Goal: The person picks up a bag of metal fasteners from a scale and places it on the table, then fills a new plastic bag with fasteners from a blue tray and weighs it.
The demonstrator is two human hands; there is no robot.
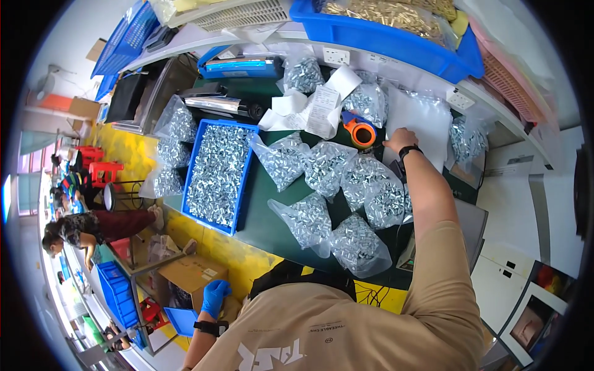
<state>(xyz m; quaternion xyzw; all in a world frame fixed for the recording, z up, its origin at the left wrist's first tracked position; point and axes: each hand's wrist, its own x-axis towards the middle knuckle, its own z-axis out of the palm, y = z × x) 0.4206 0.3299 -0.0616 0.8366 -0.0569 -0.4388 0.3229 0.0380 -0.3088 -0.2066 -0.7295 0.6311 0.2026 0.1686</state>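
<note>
My bare right hand (401, 141), with a dark band on its wrist, reaches over the table to the left edge of a stack of clear plastic bags (424, 117). Its fingers are curled and closed on the edge of a bag. An orange-and-blue tape dispenser (360, 131) lies just left of it. My left hand (215, 298), in a blue glove, hangs low near a cardboard box, its fingers curled in with nothing seen in them. Filled bags of small silvery metal parts (322, 167) lie in the middle of the table, left of my right forearm.
A blue tray (216, 176) heaped with loose metal parts stands on the green table (260, 213). White paper slips (322, 111) lie behind the bags. Overhead, a shelf carries a blue bin (390, 37). An open cardboard box (192, 275) sits lower left; a person (93, 229) bends farther left.
</note>
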